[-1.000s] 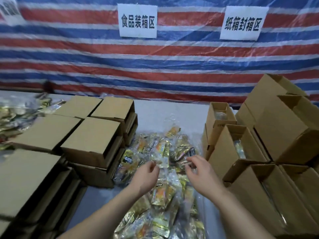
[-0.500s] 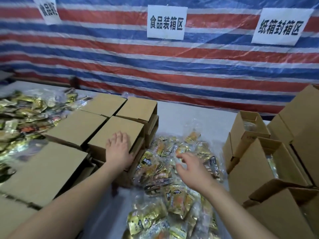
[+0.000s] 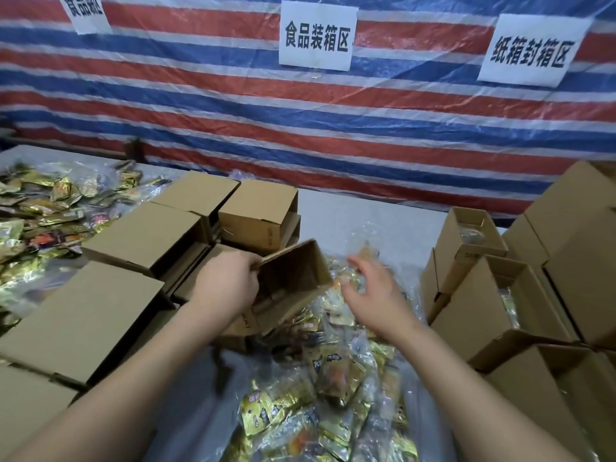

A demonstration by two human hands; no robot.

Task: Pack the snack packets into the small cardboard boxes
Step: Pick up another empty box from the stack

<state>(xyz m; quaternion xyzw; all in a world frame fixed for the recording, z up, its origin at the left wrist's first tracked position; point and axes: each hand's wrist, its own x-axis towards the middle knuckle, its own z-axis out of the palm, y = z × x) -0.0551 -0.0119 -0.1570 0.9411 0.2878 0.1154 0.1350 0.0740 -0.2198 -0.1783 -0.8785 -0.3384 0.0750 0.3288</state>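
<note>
My left hand (image 3: pixel 226 283) grips a small open cardboard box (image 3: pixel 293 273) by its near edge and holds it tilted, its opening turned toward me, over the pile of snack packets (image 3: pixel 333 378) in clear plastic. Just to the right of the box, my right hand (image 3: pixel 376 291) hovers with fingers spread and holds nothing. A stack of empty small boxes (image 3: pixel 143 238) lies to the left of the held one.
Open boxes with packets inside (image 3: pixel 500 305) stand on the right, with bigger cartons (image 3: pixel 576 235) behind them. A second heap of packets (image 3: pixel 36 211) covers the far left. A striped tarp (image 3: pixel 233 105) with paper signs hangs behind the grey table (image 3: pixel 360 211).
My left hand took a small box from the left stack and lifted it, tilted, toward the middle. My right hand rose off the packets. The view swung left.
</note>
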